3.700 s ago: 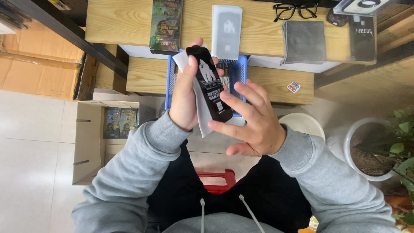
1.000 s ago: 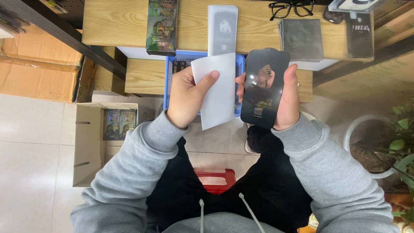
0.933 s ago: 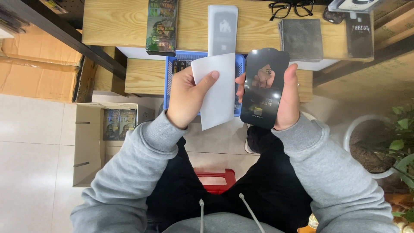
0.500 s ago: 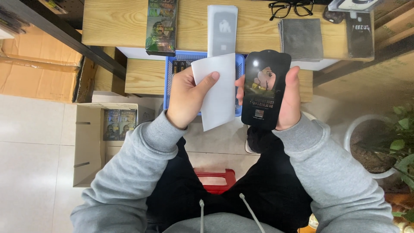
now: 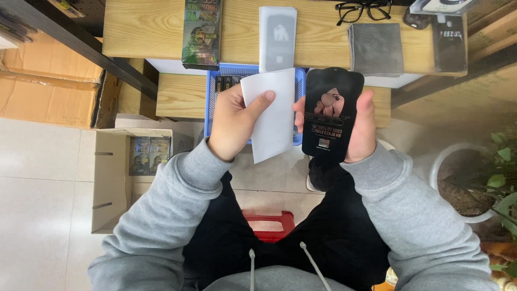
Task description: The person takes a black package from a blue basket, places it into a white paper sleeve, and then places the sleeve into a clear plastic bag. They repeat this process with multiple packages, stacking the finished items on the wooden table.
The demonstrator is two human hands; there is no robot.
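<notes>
Since the earliest frame the two pieces have come apart: back then the left hand had the black glass sheet and the white sleeve pinched together with the right hand open beside them, and now each hand has its own piece. Over the last second hardly anything moved, the black sheet just sits a touch lower and tilted a bit differently.

So right now the left hand [image 5: 234,121] is closed on the white paper sleeve [image 5: 272,113], thumb pressed across its front near the top edge, fingers behind it. The right hand [image 5: 358,126] is clamped on the black screen protector [image 5: 331,116], held upright by its edges, thumb on the far side and fingertips showing at the near edge. The glossy face is toward the camera and carries pale print plus a reflection. Sleeve and protector sit side by side, just beside each other, can't tell if they actually touch. Both are held up above the person's lap, in front of the blue plastic basket [image 5: 211,102], which rests on the lower wooden shelf [image 5: 180,94].

On the upper wooden desk [image 5: 151,29] there's a dark green printed box [image 5: 203,32], another white sleeve with a grey print [image 5: 277,35], a folded grey cloth [image 5: 376,48], black-framed glasses [image 5: 365,11] and a black packet [image 5: 449,43].

Down on the floor to the left is an open cardboard carton [image 5: 110,178] with more of those printed boxes inside. A red stool [image 5: 269,223] shows between the legs, and a potted plant [image 5: 484,183] sits at the right edge.
</notes>
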